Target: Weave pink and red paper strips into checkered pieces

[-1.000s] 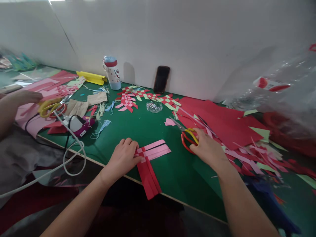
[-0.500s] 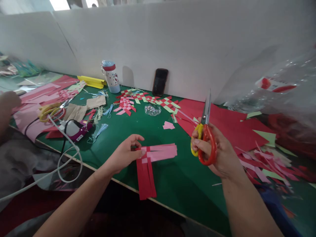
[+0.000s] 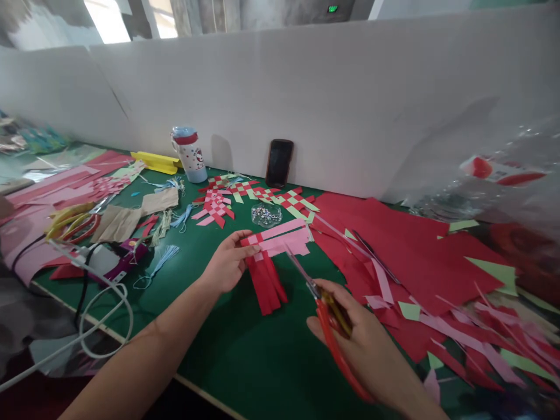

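Observation:
My left hand [image 3: 230, 262] pinches the checkered corner of a woven paper piece [image 3: 266, 286], whose pink strips point right and red strips hang toward me. In my right hand [image 3: 359, 332] is a pair of scissors [image 3: 326, 326] with one red and one yellow handle. The blades reach up and left to the pink strips; whether they touch the paper I cannot tell. Just beyond the strips sits a clear dish of small beads [image 3: 266, 214]. Finished-looking woven paper pieces [image 3: 215, 207] in red, pink and green lie behind my left hand.
A phone [image 3: 280, 163] leans on the white partition [image 3: 332, 105], near a bottle [image 3: 190, 154]. Red paper sheets [image 3: 420, 251] and paper scraps [image 3: 485, 332] cover the right side. On the left are tassels [image 3: 164, 259], other scissors [image 3: 72, 221] and a white cable [image 3: 105, 280].
My left hand has lifted the woven paper slightly and turned it. My right hand has brought the scissors down and left, from upright to pointing at the pink strips. The view has shifted.

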A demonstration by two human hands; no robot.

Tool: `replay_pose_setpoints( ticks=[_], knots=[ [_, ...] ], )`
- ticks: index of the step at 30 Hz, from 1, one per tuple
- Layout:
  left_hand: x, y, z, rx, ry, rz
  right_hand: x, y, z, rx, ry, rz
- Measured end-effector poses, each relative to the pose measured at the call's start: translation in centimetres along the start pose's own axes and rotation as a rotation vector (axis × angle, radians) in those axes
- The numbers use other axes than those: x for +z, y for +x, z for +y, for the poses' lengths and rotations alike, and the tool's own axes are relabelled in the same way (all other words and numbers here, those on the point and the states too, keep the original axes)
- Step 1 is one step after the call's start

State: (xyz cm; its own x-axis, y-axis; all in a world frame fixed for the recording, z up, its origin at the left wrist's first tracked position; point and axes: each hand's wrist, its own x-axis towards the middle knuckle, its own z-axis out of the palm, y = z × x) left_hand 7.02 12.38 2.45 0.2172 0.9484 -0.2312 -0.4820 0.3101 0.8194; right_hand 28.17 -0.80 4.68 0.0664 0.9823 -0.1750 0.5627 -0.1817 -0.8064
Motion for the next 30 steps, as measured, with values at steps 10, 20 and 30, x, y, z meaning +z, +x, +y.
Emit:
replay_pose_setpoints(
  ticks=[10, 20, 30],
  knots=[
    [0.4, -0.7, -0.8, -0.008, -0.157, 0.040, 1.3, 0.8, 1.6, -0.094, -0.374, 0.075],
    [0.6, -1.1, -1.6, 0.006, -0.150, 0.014, 1.6, 0.9, 1.6, -0.148, -0.430, 0.116],
    [1.4, -1.7, -2.2, 0.015, -0.173, 0.055, 2.2, 0.9, 1.7, -0.230, -0.482, 0.172]
  ],
)
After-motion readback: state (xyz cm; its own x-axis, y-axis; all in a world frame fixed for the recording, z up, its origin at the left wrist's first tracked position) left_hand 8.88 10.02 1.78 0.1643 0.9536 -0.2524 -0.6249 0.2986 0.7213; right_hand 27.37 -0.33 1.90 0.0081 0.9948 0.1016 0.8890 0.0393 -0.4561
